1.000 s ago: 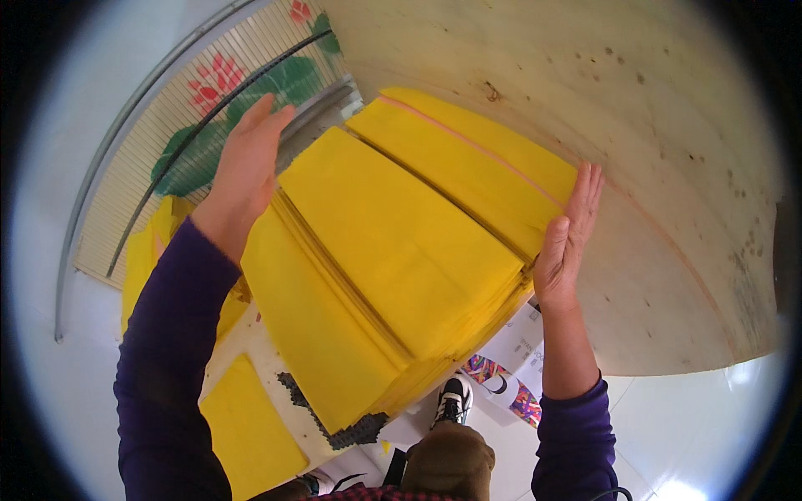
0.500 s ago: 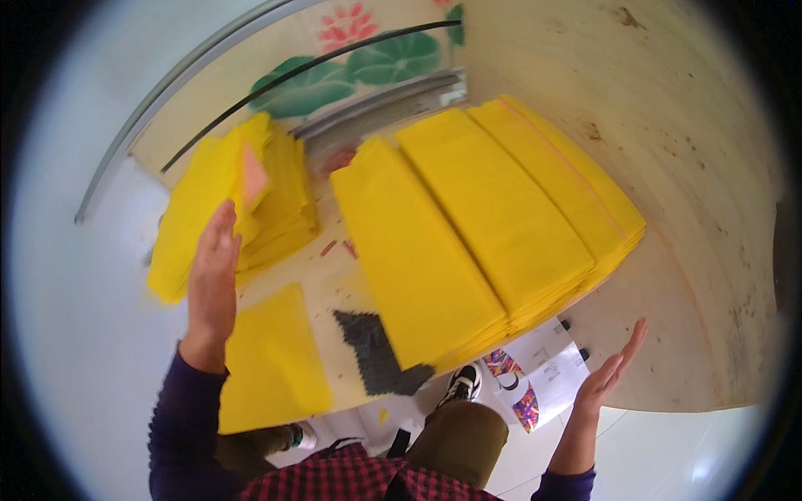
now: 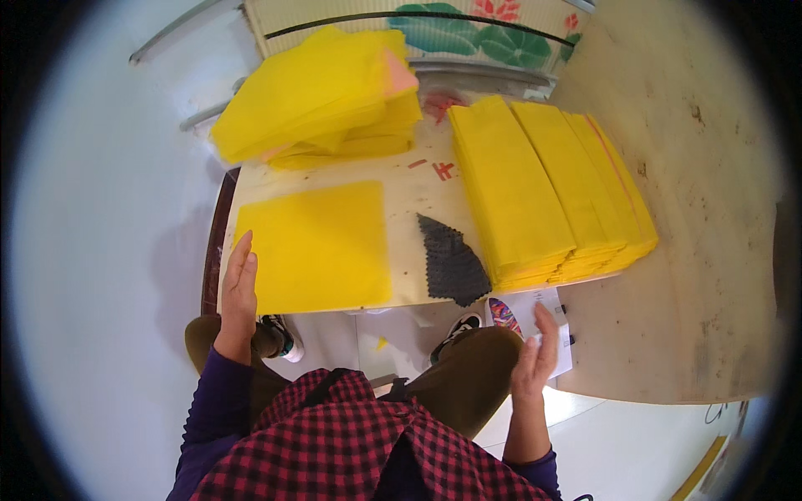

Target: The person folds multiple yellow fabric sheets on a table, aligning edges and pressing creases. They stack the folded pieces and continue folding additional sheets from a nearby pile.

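A flat square yellow cloth-like sheet (image 3: 313, 250) lies at the near left of the table. My left hand (image 3: 240, 292) is held at its left edge, fingers straight and nothing in them; whether it touches the sheet I cannot tell. My right hand (image 3: 536, 355) hovers before the near edge, open and holding nothing, below the folded yellow bundles (image 3: 522, 192) stacked side by side at the right. Behind the single sheet is an uneven pile of yellow sheets (image 3: 309, 92) with a pink corner showing. A dark grey cloth scrap (image 3: 454, 263) with zigzag edges lies between sheet and bundles.
The pale tabletop (image 3: 401, 204) carries red marks. A tall stained board (image 3: 685, 209) curves along the right, and a panel painted with lotus flowers (image 3: 468, 33) stands at the back. Below the front edge is a white printed box (image 3: 555, 359).
The view has turned, so the table sits straighter and more of the single sheet shows. My left hand has come from beside the pile to the sheet's left edge; both hands are nearer each other.
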`<state>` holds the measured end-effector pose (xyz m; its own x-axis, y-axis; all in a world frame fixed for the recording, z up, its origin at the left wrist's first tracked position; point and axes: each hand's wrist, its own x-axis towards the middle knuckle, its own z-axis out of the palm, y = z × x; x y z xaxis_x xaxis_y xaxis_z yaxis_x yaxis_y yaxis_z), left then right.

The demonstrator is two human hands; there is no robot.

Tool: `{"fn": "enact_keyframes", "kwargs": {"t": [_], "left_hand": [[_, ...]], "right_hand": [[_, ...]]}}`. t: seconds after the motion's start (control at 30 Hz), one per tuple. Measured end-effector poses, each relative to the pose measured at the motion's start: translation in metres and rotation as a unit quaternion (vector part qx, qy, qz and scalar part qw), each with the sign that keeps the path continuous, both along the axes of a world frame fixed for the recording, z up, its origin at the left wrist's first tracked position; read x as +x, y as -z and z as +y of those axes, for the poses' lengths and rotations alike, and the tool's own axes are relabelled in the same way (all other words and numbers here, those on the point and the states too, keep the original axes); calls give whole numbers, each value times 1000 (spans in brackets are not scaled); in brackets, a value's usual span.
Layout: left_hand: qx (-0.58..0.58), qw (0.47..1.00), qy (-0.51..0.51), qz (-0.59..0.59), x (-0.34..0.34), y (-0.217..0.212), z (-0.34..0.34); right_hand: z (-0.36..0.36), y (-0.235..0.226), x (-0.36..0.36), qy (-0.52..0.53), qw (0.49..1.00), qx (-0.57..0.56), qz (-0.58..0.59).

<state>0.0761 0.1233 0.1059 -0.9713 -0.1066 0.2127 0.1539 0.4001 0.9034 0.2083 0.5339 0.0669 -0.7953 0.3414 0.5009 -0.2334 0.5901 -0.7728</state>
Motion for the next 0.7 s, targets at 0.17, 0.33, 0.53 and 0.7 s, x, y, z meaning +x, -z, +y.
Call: {"fn": "enact_keyframes", "kwargs": {"t": [0.17, 0.33, 0.53, 0.7], "left_hand": [[52, 998, -37, -25, 34, 18, -51], [55, 996, -70, -18, 57, 47, -93], [115, 985, -119, -39, 73, 72, -136], [187, 971, -143, -25, 61, 76, -149]], "right_hand": [[-56, -6, -41, -140, 980, 102, -102], [-75, 43, -105, -143, 952, 195, -189], [-79, 71, -114, -97, 943, 246, -205], [-95, 50, -121, -95, 963, 194, -159]]}}
